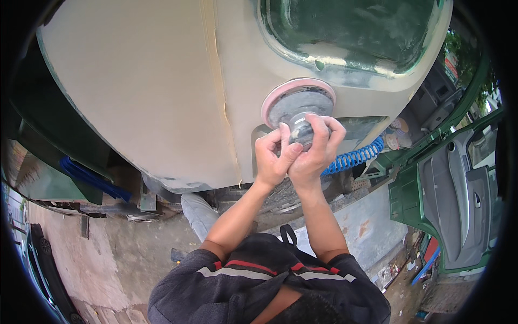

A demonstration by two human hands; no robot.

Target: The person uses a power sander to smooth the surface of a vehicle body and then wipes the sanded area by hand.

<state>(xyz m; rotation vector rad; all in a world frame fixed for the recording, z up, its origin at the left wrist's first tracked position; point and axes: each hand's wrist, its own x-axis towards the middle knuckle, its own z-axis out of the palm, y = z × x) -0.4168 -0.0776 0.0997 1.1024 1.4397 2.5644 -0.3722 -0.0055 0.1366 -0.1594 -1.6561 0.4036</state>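
One sander (300, 102) shows in the head view, against the beige panel (151, 86) below the window (350, 32): round, grey, dust-smeared, its broad disc edged in pale pink, its body narrower. The left hand (272, 155) and right hand (315, 154) curl closed around that body, near a coiled blue hose (353, 157).

At the right, a green vehicle door (450, 205) shows its grey inner lining (450, 197), with leafy foliage (465, 56) in the upper corner beyond it. Near the door's lower left edge are a red piece (430, 248) and a slim blue strip (426, 268), with pale litter (384, 276) on the ground close by. To the left, a blue bundle (94, 179) of unclear kind shows above the stained concrete floor (129, 248), and a dark car (48, 270) stands near the lower rim
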